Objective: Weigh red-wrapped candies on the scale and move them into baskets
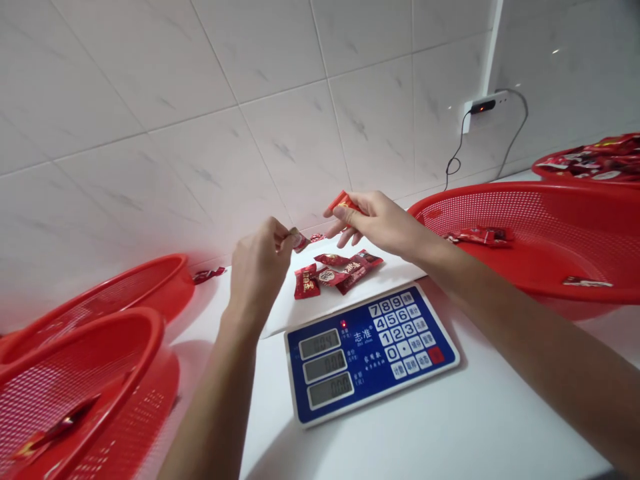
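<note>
My left hand is closed in a pinch on the end of a small red wrapped candy. To its right, my right hand holds an orange-red packet between thumb and fingers, the other fingers hanging loosely. Both hands are raised over the white weighing plate of a digital scale. Several red wrapped packets lie grouped on that plate below my hands. The scale's blue panel, with three displays and a keypad, faces me.
Red plastic baskets stand at left, one nearer and one behind. On the right are a large red basket with a few packets and a fuller one behind. A power socket with cables sits on the tiled wall.
</note>
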Demonstrator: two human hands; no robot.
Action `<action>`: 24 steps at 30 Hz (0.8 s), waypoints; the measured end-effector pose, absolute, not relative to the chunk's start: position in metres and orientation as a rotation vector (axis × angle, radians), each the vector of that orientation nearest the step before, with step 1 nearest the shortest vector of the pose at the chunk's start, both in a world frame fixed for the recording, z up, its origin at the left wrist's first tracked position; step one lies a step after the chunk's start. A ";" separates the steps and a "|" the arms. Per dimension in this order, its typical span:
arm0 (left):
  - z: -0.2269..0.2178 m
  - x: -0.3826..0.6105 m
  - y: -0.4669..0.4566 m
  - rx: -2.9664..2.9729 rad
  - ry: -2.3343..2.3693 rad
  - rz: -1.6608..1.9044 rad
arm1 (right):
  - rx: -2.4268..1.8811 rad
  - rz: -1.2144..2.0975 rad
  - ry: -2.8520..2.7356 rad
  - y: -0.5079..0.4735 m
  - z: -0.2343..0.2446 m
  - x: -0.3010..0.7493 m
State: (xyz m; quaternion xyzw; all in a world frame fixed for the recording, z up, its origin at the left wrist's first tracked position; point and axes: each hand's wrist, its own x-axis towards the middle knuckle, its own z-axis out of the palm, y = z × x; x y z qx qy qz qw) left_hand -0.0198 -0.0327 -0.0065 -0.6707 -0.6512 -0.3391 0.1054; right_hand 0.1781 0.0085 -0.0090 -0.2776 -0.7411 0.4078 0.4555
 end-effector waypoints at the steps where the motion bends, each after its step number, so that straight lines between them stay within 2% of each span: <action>1: -0.009 -0.021 -0.031 -2.010 -1.935 -0.924 | -0.666 1.006 -1.830 0.007 -0.008 0.178; 5: -0.005 -0.022 -0.034 -2.195 -1.945 -0.850 | -0.636 0.972 -1.861 -0.001 -0.006 0.179; 8: 0.008 -0.012 -0.050 -2.169 -1.827 -1.084 | -0.640 0.976 -1.898 -0.005 -0.006 0.178; 11: 0.018 0.002 -0.067 -2.241 -1.596 -1.256 | -0.574 1.128 -1.899 -0.009 -0.004 0.177; 16: 0.019 0.012 -0.078 -2.563 -1.385 -1.284 | -0.236 1.441 -1.910 -0.013 0.005 0.180; 21: 0.022 0.008 -0.080 -2.470 -1.364 -1.222 | -0.210 1.485 -2.005 -0.014 0.006 0.186; 24: 0.024 0.007 -0.081 -2.403 -1.444 -1.158 | -0.327 1.389 -2.013 -0.017 0.003 0.184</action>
